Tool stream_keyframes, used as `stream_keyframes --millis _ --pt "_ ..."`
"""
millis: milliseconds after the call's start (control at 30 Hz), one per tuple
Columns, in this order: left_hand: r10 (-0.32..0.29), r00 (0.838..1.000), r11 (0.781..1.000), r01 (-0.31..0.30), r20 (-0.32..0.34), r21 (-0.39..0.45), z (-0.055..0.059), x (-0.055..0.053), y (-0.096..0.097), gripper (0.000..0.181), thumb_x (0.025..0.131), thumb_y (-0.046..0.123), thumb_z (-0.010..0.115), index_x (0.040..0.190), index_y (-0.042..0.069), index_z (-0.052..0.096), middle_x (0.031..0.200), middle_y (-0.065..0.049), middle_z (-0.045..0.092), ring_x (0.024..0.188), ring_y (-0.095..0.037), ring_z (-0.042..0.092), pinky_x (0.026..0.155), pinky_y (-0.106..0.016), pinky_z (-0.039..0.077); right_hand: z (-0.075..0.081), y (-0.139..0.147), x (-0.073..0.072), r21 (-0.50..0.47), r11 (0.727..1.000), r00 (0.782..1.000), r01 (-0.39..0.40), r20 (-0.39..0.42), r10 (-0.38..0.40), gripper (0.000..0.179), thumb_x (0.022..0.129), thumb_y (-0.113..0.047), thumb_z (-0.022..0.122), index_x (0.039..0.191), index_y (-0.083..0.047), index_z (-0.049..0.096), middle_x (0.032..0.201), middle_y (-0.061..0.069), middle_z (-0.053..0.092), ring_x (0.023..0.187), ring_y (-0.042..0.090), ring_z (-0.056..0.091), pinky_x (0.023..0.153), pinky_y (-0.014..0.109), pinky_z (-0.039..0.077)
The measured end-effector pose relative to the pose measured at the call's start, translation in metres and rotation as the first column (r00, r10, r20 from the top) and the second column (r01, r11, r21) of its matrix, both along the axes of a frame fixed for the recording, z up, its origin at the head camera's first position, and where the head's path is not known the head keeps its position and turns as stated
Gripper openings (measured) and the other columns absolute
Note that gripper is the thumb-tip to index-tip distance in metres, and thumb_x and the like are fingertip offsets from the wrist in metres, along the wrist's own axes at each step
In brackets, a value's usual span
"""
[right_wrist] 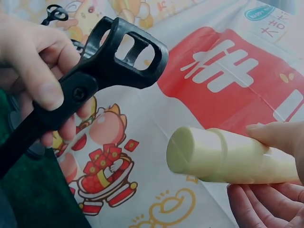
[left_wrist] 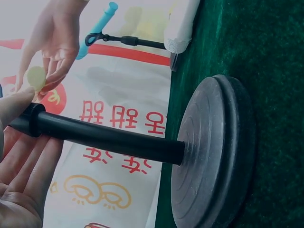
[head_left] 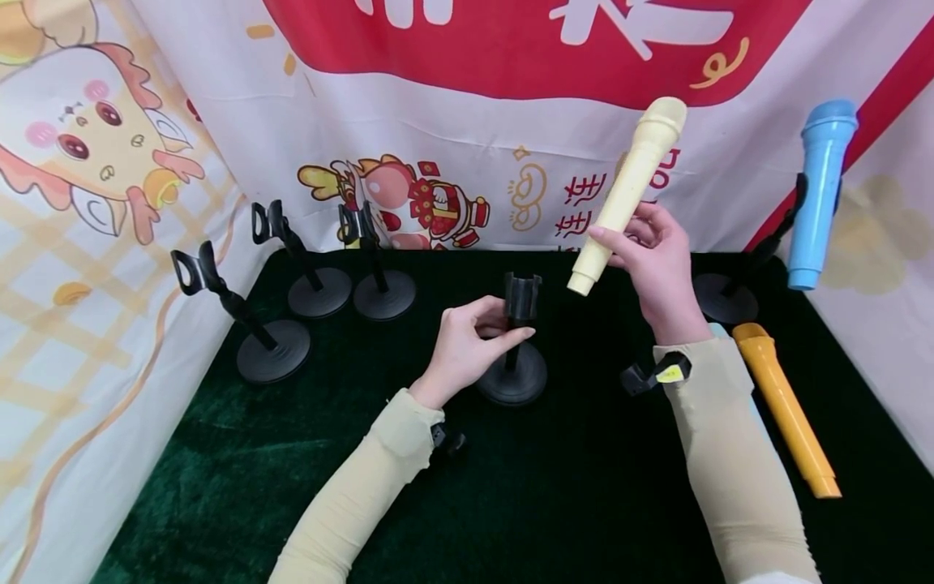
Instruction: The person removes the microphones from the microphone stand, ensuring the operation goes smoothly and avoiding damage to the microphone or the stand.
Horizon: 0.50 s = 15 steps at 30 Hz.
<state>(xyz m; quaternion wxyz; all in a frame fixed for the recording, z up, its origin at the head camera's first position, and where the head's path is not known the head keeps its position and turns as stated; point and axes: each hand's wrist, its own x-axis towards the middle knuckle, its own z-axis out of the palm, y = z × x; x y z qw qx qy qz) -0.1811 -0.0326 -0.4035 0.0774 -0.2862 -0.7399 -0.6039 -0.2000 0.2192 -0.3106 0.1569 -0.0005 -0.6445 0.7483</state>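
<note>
My left hand (head_left: 474, 345) pinches the neck of a black microphone stand (head_left: 514, 377), just below its clip. The stand's round base rests on the dark green cloth, and in the right wrist view its open clip (right_wrist: 137, 52) shows plainly. My right hand (head_left: 657, 264) holds a pale yellow microphone (head_left: 627, 195) between thumb and fingers, head end up and tilted right. Its lower end hangs in the air to the right of the clip, apart from it, and the right wrist view shows that blunt yellow end (right_wrist: 190, 152) facing the clip.
Several black stands with bare clips, such as one stand (head_left: 273, 349), are at the left. At the right, a blue microphone (head_left: 823, 195) sits in another stand. An orange microphone (head_left: 788, 410) lies by my right forearm, beside a light blue one partly hidden. A printed cloth hangs behind.
</note>
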Motion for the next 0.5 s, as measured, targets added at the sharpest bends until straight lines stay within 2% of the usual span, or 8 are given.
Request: stream_keyframes --millis 167,500 --pt "0.000 1.000 1.000 0.000 -0.013 -0.005 0.001 -0.001 0.000 0.021 0.091 0.025 0.081 0.106 0.014 0.072 0.100 0.007 0.074 0.084 -0.009 0.072 0.075 -0.029 0.061 -0.005 0.006 0.004 -0.010 1.000 1.000 0.016 -0.009 -0.016 0.049 0.081 -0.012 0.088 0.122 -0.006 0.062 0.104 0.009 0.072 0.089 0.019 0.067 0.067 0.027 0.060" --pt "-0.010 1.000 1.000 0.010 -0.010 -0.009 0.002 -0.001 -0.001 0.021 0.090 0.021 0.081 0.107 0.014 0.072 0.101 0.007 0.073 0.085 -0.009 0.072 0.076 -0.030 0.061 -0.015 0.020 0.016 0.044 0.999 0.998 0.027 0.048 -0.029 0.045 0.083 -0.015 0.088 0.119 -0.008 0.062 0.104 0.006 0.073 0.089 0.016 0.069 0.066 0.026 0.060"
